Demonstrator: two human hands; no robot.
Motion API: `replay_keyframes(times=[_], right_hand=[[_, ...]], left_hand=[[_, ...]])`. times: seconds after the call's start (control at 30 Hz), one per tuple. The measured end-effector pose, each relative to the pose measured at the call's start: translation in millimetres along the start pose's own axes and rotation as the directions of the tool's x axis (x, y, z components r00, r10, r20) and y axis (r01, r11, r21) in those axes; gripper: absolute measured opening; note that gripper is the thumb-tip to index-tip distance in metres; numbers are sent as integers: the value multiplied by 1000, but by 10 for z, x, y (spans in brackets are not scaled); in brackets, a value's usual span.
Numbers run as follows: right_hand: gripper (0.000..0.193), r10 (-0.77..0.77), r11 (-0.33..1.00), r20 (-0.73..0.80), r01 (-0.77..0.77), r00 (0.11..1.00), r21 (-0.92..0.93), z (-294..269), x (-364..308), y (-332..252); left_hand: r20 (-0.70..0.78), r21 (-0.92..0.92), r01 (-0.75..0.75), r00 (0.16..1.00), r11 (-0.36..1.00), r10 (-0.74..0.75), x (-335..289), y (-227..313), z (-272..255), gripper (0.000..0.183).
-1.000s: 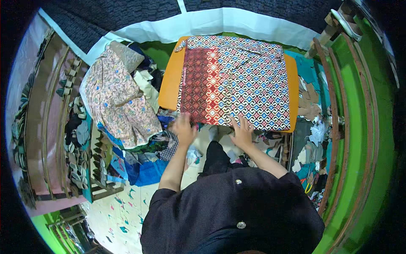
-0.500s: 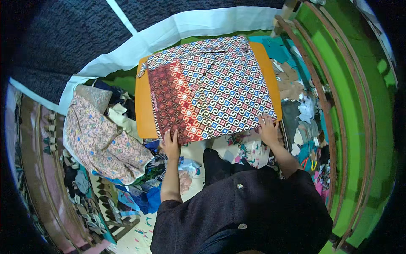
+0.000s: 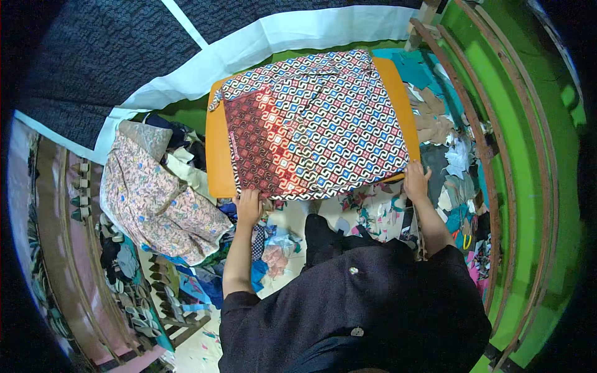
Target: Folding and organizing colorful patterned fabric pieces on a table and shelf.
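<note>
A folded batik-style cloth [image 3: 329,118] lies over an orange tabletop [image 3: 220,155]. It has white, blue, red and black links, and a dark red band runs down its left part. My left hand [image 3: 250,206] is at the cloth's near left corner, its fingers curled over the hem. At the near right corner my right hand [image 3: 417,181] has its fingers bent around the cloth's edge, beside the table corner. The undersides of both grips are hidden.
A floral cloth [image 3: 161,193] covers a heap of fabrics on the left. Fabric scraps [image 3: 457,155] are piled on the right beside wooden rails [image 3: 479,105] along a green wall. Yellow-handled scissors [image 3: 466,241] lie among them. A dark curtain [image 3: 112,56] hangs behind.
My right hand has slid outward from the top of the cloth to its corner. My left hand's fingers have drawn back to the hem and closed. The view has shifted slightly.
</note>
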State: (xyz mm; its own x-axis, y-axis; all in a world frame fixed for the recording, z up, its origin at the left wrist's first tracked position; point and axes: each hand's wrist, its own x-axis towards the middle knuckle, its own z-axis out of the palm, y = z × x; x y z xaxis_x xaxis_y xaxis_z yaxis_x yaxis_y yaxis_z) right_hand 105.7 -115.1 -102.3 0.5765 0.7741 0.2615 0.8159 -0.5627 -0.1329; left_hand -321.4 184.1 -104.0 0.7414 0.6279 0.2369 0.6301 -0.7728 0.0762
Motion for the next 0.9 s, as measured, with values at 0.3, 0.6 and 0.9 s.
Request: replay_keyframes(times=[0.3,0.6,0.9], right_hand=[[18,-22,999,60,23,998,-29,-235,36,-111],[19,176,818,50,-174,983,548,-763,-5,26],[20,151,157,331,-353,931,922,-977,-234,313]], left_hand=[[-39,-89,3,999,996,-6,76,22,-452,36],[-45,-508,268,941,818,-336,-152,-105,-1113,24],[69,-785,363,856,503,-512,-482,-244,-1458,12]])
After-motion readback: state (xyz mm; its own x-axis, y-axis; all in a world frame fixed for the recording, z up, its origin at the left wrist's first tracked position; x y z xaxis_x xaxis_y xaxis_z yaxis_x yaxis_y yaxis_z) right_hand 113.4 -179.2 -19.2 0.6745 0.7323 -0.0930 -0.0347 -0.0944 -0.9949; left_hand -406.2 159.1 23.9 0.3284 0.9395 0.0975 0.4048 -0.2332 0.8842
